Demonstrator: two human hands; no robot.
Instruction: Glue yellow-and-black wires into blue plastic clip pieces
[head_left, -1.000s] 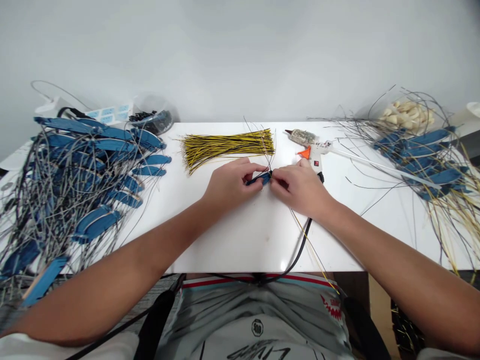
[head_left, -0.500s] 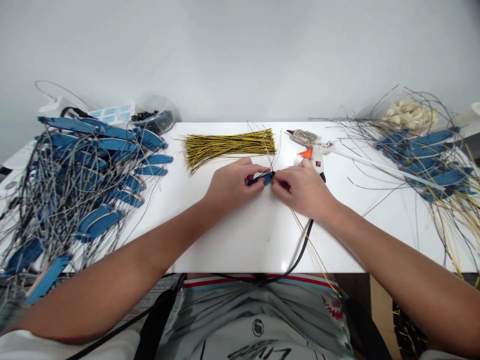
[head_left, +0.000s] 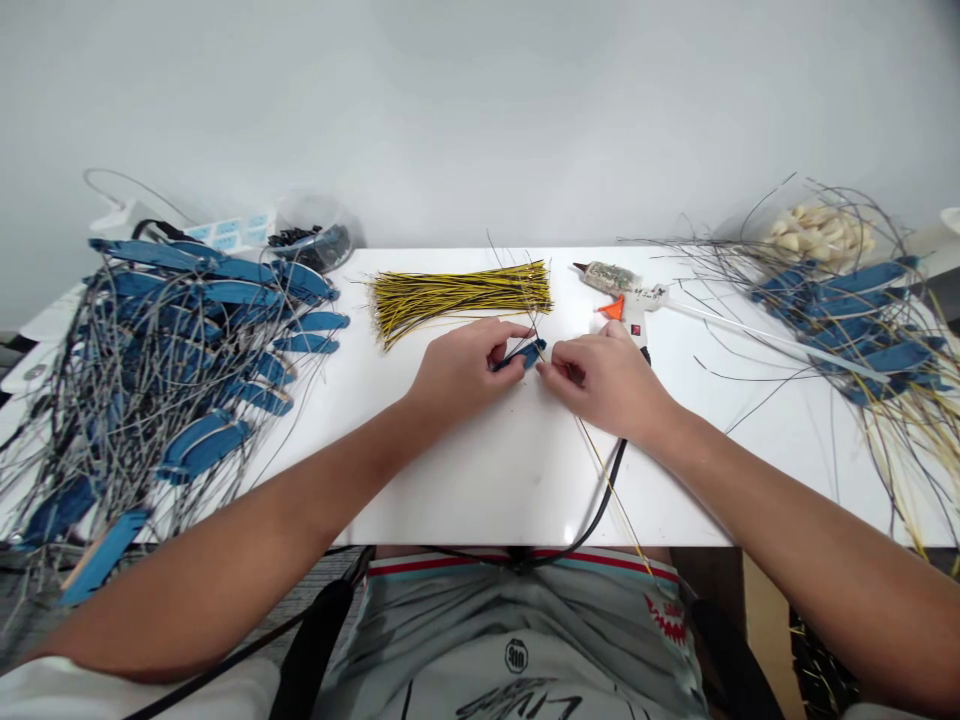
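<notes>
Between the thumb and fingers of my left hand [head_left: 466, 368] is a small blue strip-like piece [head_left: 532, 352], with thin dark wires sticking up from its end. My right hand [head_left: 606, 382] is closed in a pinch just right of that end. A thin yellow wire [head_left: 602, 462] passes from the piece's tip by my right fingertips and trails down over the table edge. Behind my hands lies a bundle of yellow and black wires [head_left: 461, 297]. A glue gun [head_left: 615, 280] with an orange trigger rests just beyond my right hand.
Blue pieces with tangled grey wires [head_left: 199, 445] are heaped at the left. More blue wired pieces [head_left: 862, 350] lie at the right, by a bag of cream-coloured bits [head_left: 821, 235]. A clear tub [head_left: 330, 240] holds small black parts. A black cable [head_left: 604, 505] hangs over the front edge.
My right fingers have drawn slightly away from the blue piece's end, leaving its tip visible. The yellow wire's hanging end has shifted left.
</notes>
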